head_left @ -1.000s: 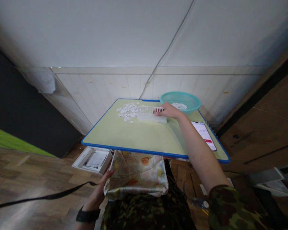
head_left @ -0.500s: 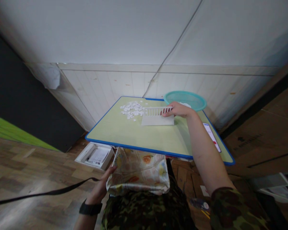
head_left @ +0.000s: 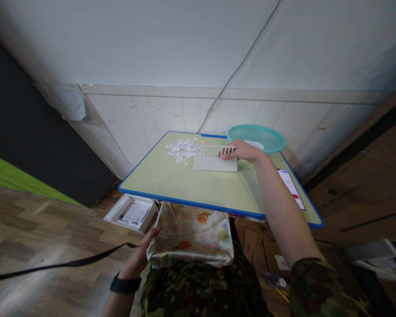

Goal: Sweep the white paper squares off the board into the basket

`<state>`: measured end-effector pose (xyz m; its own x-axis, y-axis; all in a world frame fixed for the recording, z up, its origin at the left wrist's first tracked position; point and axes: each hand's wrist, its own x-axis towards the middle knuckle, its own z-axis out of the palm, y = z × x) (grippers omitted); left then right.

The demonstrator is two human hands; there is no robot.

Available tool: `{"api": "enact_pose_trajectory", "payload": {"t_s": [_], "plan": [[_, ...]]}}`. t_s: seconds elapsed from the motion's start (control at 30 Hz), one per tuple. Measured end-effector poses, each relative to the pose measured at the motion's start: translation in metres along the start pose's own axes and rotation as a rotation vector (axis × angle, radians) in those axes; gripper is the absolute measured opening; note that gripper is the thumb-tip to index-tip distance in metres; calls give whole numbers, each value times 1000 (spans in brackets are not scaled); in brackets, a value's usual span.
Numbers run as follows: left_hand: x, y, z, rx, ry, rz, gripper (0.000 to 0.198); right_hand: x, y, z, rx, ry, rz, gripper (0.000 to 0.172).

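My right hand (head_left: 246, 150) grips the right end of a white slotted panel (head_left: 214, 164), a flat board with a row of bars along its top. The panel is over the pale green table (head_left: 171, 180), its left end beside a scattered heap of small white pieces (head_left: 181, 149). Below the table's front edge, my left hand (head_left: 145, 251) is closed on the left side of a fruit-patterned cloth-lined basket (head_left: 191, 233) at my lap. Its inside shows only the lining. The left fingertips are partly hidden behind the basket.
A turquoise mesh basket (head_left: 273, 137) with more white pieces stands at the back right of the table. A phone (head_left: 291, 190) lies near the right edge. An open white box (head_left: 132, 213) is at the lower left, and a grey cable (head_left: 237, 68) runs down the wall.
The slotted panel and my right hand have shifted very slightly left and away from me. My left hand and the lined basket stay almost where they were.
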<state>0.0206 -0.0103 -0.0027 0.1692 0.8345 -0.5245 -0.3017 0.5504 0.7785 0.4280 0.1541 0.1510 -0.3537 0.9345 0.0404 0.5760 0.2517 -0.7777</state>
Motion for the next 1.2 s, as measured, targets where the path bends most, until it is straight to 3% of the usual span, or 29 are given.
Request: {"api": "enact_pose_trajectory", "payload": {"t_s": [0.43, 0.73, 0.97, 1.2], "plan": [[7, -6, -10, 3, 9, -17, 48, -2, -5, 2, 46, -48, 14, 43], [4, -2, -6, 6, -3, 23, 45, -2, -14, 11, 105, -121, 54, 47], [0, 0, -2, 2, -27, -6, 52, 1, -4, 8, 97, 3, 16, 47], [-1, 1, 2, 0, 22, -19, 54, -3, -10, 7, 72, -106, 58, 49]]}}
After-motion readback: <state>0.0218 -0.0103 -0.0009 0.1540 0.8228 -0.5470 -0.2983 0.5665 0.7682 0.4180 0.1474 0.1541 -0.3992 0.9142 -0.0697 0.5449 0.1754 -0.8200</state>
